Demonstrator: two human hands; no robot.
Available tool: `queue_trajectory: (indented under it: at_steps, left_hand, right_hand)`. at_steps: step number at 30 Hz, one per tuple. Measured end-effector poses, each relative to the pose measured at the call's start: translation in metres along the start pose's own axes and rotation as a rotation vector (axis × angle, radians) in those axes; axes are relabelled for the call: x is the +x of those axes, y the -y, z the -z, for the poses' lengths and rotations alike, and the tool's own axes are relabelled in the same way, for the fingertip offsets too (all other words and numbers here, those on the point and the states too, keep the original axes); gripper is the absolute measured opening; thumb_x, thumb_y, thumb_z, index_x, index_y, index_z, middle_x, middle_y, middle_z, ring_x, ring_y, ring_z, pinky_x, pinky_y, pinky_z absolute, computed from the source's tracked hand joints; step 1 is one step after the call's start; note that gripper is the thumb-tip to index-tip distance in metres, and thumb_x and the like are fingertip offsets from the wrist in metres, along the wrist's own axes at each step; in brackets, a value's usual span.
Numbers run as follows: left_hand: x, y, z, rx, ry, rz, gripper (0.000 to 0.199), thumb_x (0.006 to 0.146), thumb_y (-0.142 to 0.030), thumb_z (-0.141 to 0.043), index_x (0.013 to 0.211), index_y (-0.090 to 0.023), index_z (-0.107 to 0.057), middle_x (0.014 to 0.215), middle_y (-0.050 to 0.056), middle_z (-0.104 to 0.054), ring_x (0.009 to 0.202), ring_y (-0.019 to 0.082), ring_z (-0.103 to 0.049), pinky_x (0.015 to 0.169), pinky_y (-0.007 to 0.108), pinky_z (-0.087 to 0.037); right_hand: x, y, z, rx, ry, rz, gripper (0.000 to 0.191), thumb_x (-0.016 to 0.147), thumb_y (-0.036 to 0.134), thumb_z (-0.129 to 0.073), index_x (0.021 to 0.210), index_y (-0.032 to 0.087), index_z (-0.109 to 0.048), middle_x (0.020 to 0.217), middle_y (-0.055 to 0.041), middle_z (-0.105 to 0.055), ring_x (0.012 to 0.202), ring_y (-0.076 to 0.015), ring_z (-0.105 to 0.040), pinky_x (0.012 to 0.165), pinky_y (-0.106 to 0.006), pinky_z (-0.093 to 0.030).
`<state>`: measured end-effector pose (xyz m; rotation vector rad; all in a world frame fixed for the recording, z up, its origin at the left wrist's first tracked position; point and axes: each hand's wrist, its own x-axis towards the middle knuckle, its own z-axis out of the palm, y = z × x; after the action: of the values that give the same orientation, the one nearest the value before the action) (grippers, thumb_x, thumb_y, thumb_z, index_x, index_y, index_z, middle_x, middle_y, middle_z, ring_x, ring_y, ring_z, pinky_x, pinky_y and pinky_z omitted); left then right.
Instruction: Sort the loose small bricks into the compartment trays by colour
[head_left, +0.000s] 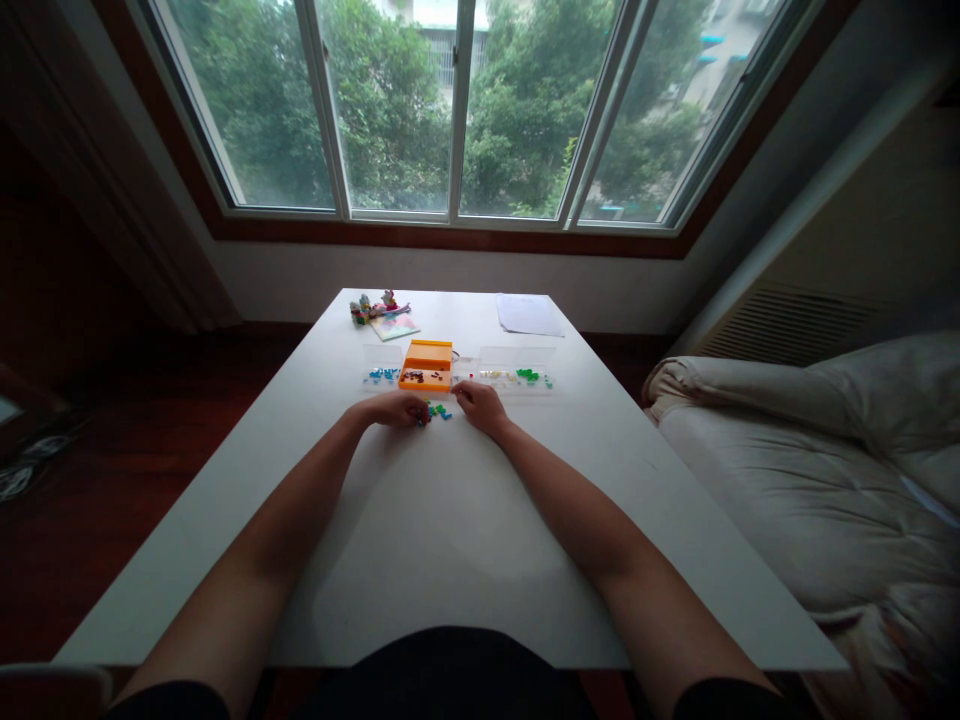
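My left hand (396, 408) rests on the table with its fingers curled at the left side of a small pile of blue, green and yellow pieces (438, 411). What it grips, if anything, is too small to tell. My right hand (484, 406) is closed in a pinch just off the front right corner of an orange box (428, 352); anything between its fingertips is hidden. The box's lid stands open, and dark brown pieces (424, 377) lie inside. Blue pieces (384, 374) sit in a clear case on the left, green pieces (528, 375) in one on the right.
The white table (450, 530) stands before a window. Toward its far edge are small figurines (361, 309), a pastel card (396, 327) and white paper sheets (529, 314). A pale sofa (795, 480) is at the right.
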<state>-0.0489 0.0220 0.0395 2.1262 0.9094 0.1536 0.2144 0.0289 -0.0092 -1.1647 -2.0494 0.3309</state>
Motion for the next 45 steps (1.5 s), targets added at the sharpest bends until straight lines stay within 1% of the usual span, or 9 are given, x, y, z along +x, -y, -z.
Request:
queue_trajectory:
  at_steps: [6,14,19,25,33,36,39,42,45]
  left_hand:
    - [0.000,-0.004,-0.001,0.052,0.000,0.009,0.024,0.071,-0.029,-0.070,0.092,-0.018,-0.076,0.077,0.000,-0.065,0.069,0.015,-0.055,0.062,0.023,-0.038]
    - [0.002,-0.011,-0.005,-0.004,-0.122,0.010,0.023,0.080,-0.029,-0.063,0.096,-0.016,-0.074,0.077,0.002,-0.065,0.064,0.013,-0.052,0.059,0.024,-0.037]
    - [-0.004,-0.022,0.003,0.032,-0.067,0.004,0.022,0.080,-0.029,-0.065,0.094,-0.016,-0.074,0.076,0.001,-0.063,0.065,0.013,-0.051,0.059,0.024,-0.036]
    - [-0.014,-0.041,0.009,0.113,0.097,0.127,0.024,0.076,-0.034,-0.072,0.094,-0.018,-0.071,0.086,0.003,-0.071,0.070,0.016,-0.062,0.061,0.024,-0.042]
    - [-0.045,-0.049,-0.002,0.366,0.170,0.296,0.024,0.070,-0.033,-0.073,0.091,-0.021,-0.067,0.087,0.000,-0.074,0.066,0.016,-0.063,0.058,0.025,-0.041]
    - [-0.061,-0.048,-0.013,0.434,0.126,0.224,0.022,0.072,-0.030,-0.071,0.093,-0.023,-0.068,0.088,0.000,-0.073,0.070,0.016,-0.061,0.059,0.025,-0.039]
    - [-0.069,-0.045,-0.025,0.483,-0.001,0.095,0.012,0.078,-0.023,-0.061,0.088,-0.023,-0.068,0.082,0.001,-0.071,0.069,0.016,-0.058,0.061,0.026,-0.036]
    - [-0.067,-0.038,-0.034,0.490,-0.136,-0.003,0.012,0.079,-0.018,-0.054,0.081,-0.022,-0.065,0.077,0.001,-0.068,0.066,0.016,-0.054,0.061,0.027,-0.034]
    - [-0.059,-0.027,-0.035,0.389,-0.194,-0.078,0.010,0.078,-0.018,-0.055,0.080,-0.020,-0.064,0.075,0.001,-0.065,0.065,0.015,-0.051,0.062,0.027,-0.035]
  right_hand:
    - [0.000,0.000,-0.001,-0.004,0.001,-0.002,0.023,0.088,0.018,-0.058,0.100,0.022,-0.077,0.083,-0.0016,-0.073,0.077,-0.0167,-0.063,0.076,-0.026,-0.046]
    - [0.000,-0.003,-0.002,0.022,-0.010,0.025,0.022,0.089,0.017,-0.058,0.098,0.023,-0.076,0.084,-0.0013,-0.073,0.077,-0.0165,-0.063,0.075,-0.025,-0.044]
    - [0.000,-0.001,0.000,0.017,0.004,0.021,0.022,0.090,0.017,-0.057,0.100,0.023,-0.077,0.089,-0.0020,-0.074,0.081,-0.0173,-0.064,0.078,-0.026,-0.046]
    - [-0.001,0.001,0.002,0.017,0.009,0.018,0.022,0.090,0.017,-0.058,0.100,0.022,-0.077,0.091,-0.0022,-0.075,0.082,-0.0177,-0.065,0.081,-0.027,-0.048]
    - [0.001,-0.002,-0.002,0.017,0.017,0.022,0.021,0.090,0.017,-0.059,0.099,0.022,-0.077,0.091,-0.0022,-0.075,0.082,-0.0180,-0.066,0.079,-0.026,-0.047]
    - [0.002,0.000,-0.004,0.012,0.020,0.029,0.020,0.089,0.016,-0.060,0.098,0.022,-0.077,0.091,-0.0027,-0.075,0.081,-0.0179,-0.065,0.077,-0.026,-0.046]
    - [0.002,0.002,-0.005,0.004,0.026,0.025,0.020,0.089,0.017,-0.060,0.098,0.022,-0.077,0.090,-0.0029,-0.075,0.079,-0.0177,-0.064,0.076,-0.026,-0.046]
    - [0.001,0.004,-0.005,0.008,0.024,0.018,0.021,0.088,0.016,-0.059,0.098,0.022,-0.077,0.090,-0.0026,-0.074,0.080,-0.0173,-0.064,0.076,-0.025,-0.045]
    - [0.001,0.003,-0.006,0.007,0.016,0.007,0.022,0.088,0.016,-0.059,0.097,0.021,-0.077,0.088,-0.0024,-0.074,0.078,-0.0166,-0.063,0.075,-0.025,-0.044]
